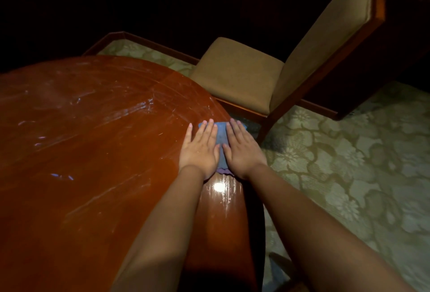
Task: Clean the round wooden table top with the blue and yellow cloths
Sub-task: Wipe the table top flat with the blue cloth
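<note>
Two bare forearms reach in from the lower edge of the view, the left one crossing over the round wooden table top (93,152), the right one passing just outside its right edge. The left hand (200,147) lies flat with its fingers straight and slightly spread, palm down, partly on the wood and partly on the blue cloth (220,135). The right hand (242,149) lies flat beside it, fingers straight and close together, pressing on the same cloth at the table's right edge. The cloth shows as a narrow strip between the two hands, with its far end peeking out past the fingertips and a wavy, purplish hem showing just behind the wrists. No yellow cloth can be made out.

The table top is glossy reddish-brown, streaked with pale smears across its far half, and a bright spot of light reflects off it just behind the hands. Beyond the table's right edge stands a chair (290,65) with tan upholstery and a dark wooden frame, on a pale green floral carpet (360,163). The background is dark.
</note>
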`<state>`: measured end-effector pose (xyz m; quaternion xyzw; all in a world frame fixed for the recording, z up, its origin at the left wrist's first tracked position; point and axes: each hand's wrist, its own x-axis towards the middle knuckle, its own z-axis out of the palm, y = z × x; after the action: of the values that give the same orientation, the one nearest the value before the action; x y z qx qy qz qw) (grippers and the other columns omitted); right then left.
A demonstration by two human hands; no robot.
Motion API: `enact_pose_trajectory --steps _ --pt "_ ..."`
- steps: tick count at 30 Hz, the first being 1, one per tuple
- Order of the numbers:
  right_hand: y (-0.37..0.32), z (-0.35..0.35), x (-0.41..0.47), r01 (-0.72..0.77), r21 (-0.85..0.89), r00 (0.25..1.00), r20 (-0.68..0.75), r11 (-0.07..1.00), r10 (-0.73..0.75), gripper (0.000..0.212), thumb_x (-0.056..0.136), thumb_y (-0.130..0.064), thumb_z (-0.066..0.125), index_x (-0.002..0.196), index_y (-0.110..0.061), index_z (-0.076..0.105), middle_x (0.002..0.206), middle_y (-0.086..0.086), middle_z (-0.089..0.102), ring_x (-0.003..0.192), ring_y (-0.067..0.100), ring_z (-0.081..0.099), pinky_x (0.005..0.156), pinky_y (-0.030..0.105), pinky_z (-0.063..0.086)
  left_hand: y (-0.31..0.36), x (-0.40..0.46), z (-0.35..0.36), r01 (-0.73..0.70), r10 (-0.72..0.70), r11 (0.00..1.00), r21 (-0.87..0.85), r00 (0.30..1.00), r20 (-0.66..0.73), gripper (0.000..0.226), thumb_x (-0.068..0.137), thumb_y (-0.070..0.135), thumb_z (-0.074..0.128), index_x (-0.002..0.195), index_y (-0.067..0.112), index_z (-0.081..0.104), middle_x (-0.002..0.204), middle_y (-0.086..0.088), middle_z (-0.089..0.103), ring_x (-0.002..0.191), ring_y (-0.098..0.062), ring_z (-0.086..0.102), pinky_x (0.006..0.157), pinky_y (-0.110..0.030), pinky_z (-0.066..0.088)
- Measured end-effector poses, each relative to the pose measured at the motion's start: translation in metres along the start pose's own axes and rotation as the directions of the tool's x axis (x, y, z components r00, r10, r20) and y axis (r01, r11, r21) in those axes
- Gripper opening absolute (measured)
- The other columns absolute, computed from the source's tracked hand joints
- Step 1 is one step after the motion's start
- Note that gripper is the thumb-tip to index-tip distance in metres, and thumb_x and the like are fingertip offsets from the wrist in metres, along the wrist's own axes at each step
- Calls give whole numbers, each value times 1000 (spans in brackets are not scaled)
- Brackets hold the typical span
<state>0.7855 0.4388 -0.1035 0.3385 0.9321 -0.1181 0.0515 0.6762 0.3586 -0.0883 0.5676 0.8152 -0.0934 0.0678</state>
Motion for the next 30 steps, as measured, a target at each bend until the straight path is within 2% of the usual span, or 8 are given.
enact_pose_trajectory --steps 12,15,17,19,21,24,27,30 --pt "-38 25 -119 -100 48 995 9 994 99 86 74 -52 -22 147 -8 -10 158 6 -14 144 17 -17 115 30 -12 26 -115 12 -78 79 997 -20 996 35 57 101 39 5 149 13 -13 158 -2 -17 144 -16 -18 117 -44 -12" --pt "-54 35 -153 -120 78 993 18 990 119 94 65 -62 -43 140 -11 -19 152 2 -24 137 14 -27 112 28 -16 27 -150 16 -104 105 994 -21 993 48 58 102 40 7 150 14 -12 158 -2 -17 144 -16 -18 117 -43 -12" --pt "-63 39 -171 -135 76 991 26 988 133 101 55 -60 -50 139 -12 -20 149 1 -27 136 15 -29 112 28 -18 27 -170 19 -115 115 993 -14 992 52 58 102 40 7 150 14 -12 158 -2 -17 144 -16 -19 116 -43 -13" --pt "-69 47 -183 -145 60 989 -6 988 145 99 63 -58 -45 143 -9 -13 152 3 -20 138 17 -23 114 29 -15 27 -184 22 -118 119 993 -10 992 46 58 102 40 7 150 14 -12 158 -1 -17 144 -16 -19 115 -42 -15" --pt "-72 49 -188 -151 47 986 -70 987 154 94 78 -58 -33 146 -5 4 157 8 -1 142 21 -9 115 29 -7 27 -191 22 -120 121 993 -16 992 40 58 102 41 6 150 14 -12 157 -1 -17 144 -16 -19 114 -42 -16" --pt "-72 51 -191 -130 102 991 -22 986 133 96 64 -61 -42 142 -11 -14 153 1 -19 138 17 -25 112 27 -17 27 -192 23 -134 135 991 -16 990 32 58 102 41 6 150 14 -12 157 -1 -17 144 -16 -19 114 -43 -16" --pt "-71 51 -187 -125 115 989 -70 986 133 92 72 -62 -36 142 -10 -9 155 3 -11 140 17 -20 114 27 -14 25 -185 26 -154 155 988 -25 987 32 58 101 41 7 150 15 -11 158 0 -17 144 -15 -20 115 -42 -15" --pt "-63 44 -169 -134 93 990 -27 987 137 97 66 -62 -42 143 -10 -14 157 5 -15 139 16 -25 114 29 -16 22 -162 22 -166 166 986 -10 986 18 58 101 41 7 151 15 -10 158 0 -16 144 -15 -18 116 -42 -14"
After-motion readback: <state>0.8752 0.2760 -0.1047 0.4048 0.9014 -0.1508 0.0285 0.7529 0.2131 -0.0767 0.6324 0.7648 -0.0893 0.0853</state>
